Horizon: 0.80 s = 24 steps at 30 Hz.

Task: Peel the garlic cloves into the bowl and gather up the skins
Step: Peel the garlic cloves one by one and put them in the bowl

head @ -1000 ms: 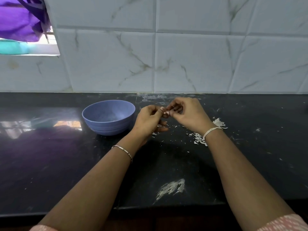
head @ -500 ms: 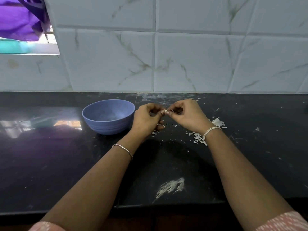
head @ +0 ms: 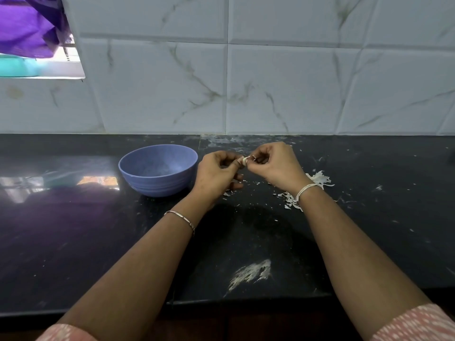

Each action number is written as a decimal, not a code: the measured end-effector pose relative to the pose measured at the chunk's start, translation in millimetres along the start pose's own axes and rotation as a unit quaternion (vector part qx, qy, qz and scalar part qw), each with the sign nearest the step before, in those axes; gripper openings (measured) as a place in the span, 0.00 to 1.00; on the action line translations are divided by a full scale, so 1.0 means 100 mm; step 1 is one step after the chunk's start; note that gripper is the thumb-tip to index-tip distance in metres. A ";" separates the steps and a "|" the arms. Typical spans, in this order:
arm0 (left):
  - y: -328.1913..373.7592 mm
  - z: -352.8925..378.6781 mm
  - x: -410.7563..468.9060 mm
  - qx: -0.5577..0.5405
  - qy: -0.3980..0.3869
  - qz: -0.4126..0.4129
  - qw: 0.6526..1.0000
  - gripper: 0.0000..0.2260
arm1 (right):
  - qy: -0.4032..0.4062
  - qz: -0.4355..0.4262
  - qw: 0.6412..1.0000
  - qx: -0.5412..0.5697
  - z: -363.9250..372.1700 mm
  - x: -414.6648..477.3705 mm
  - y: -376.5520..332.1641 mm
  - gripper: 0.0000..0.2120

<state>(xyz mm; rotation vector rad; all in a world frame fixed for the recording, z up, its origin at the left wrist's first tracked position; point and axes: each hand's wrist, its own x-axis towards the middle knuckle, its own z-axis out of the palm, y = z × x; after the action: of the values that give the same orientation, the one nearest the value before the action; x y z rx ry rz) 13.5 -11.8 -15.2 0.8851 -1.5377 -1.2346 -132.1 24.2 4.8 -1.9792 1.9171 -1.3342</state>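
A small pale garlic clove [head: 245, 160] is held between both hands above the black counter. My left hand [head: 218, 174] pinches it from the left with curled fingers. My right hand [head: 275, 163] pinches at its right end, where a bit of skin sticks out. The blue bowl [head: 157, 169] stands just left of my left hand; I cannot make out any cloves in it. White garlic skins [head: 318, 179] lie in a loose heap behind and under my right wrist, with small flakes [head: 227, 193] below my left hand.
The black stone counter [head: 73, 230] runs to a white marble-tile wall behind. A whitish smear [head: 251, 273] marks the counter near its front edge. A window opening with purple cloth [head: 27, 28] is at the upper left.
Both hands have stayed in place above the counter while the fingers worked the clove. More of the pale clove now shows between the fingertips.
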 end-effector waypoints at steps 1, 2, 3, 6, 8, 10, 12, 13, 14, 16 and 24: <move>0.00 0.00 0.00 -0.009 -0.006 -0.003 1.000 0.06 | 0.003 0.001 1.000 0.001 0.00 0.00 0.00 0.04; 0.01 0.00 -0.01 -0.016 -0.013 -0.006 1.000 0.06 | 0.006 0.000 1.000 0.002 -0.01 0.00 0.00 0.05; 0.01 -0.01 -0.01 -0.021 -0.018 -0.006 1.000 0.06 | 0.009 -0.001 1.000 0.001 -0.01 0.00 -0.01 0.05; 0.01 -0.01 -0.02 -0.025 -0.021 0.000 0.999 0.05 | 0.001 -0.009 1.000 -0.001 -0.01 -0.01 -0.03 0.05; 0.01 -0.01 -0.02 -0.030 -0.023 0.001 0.999 0.04 | -0.004 -0.014 1.000 0.000 0.00 -0.01 -0.04 0.05; 0.02 -0.01 -0.02 -0.038 -0.023 -0.001 0.999 0.05 | 0.004 -0.016 1.000 -0.003 0.02 0.00 -0.03 0.05; 0.02 0.00 -0.03 -0.031 -0.018 0.001 0.999 0.05 | 0.008 -0.017 1.000 -0.008 0.01 -0.01 -0.03 0.05; 0.02 0.00 -0.03 -0.021 -0.012 0.005 1.000 0.06 | 0.007 -0.016 1.000 -0.010 0.01 -0.01 -0.03 0.05; 0.02 0.01 -0.03 -0.008 -0.005 0.013 1.000 0.05 | 0.006 -0.012 1.000 -0.009 0.00 -0.01 -0.04 0.05; 0.01 0.01 -0.02 0.028 0.019 0.040 0.999 0.04 | 0.010 0.007 1.000 0.012 0.02 0.00 -0.05 0.07; 0.00 0.01 -0.01 0.141 0.090 0.158 0.973 0.02 | -0.050 0.195 0.910 0.364 0.09 -0.05 -0.15 0.08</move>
<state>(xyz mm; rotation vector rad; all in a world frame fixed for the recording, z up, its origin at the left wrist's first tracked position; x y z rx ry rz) 12.6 -10.6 -15.3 0.8644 -1.6535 -0.7014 -114.2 27.6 5.9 -1.2031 1.3599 -1.4854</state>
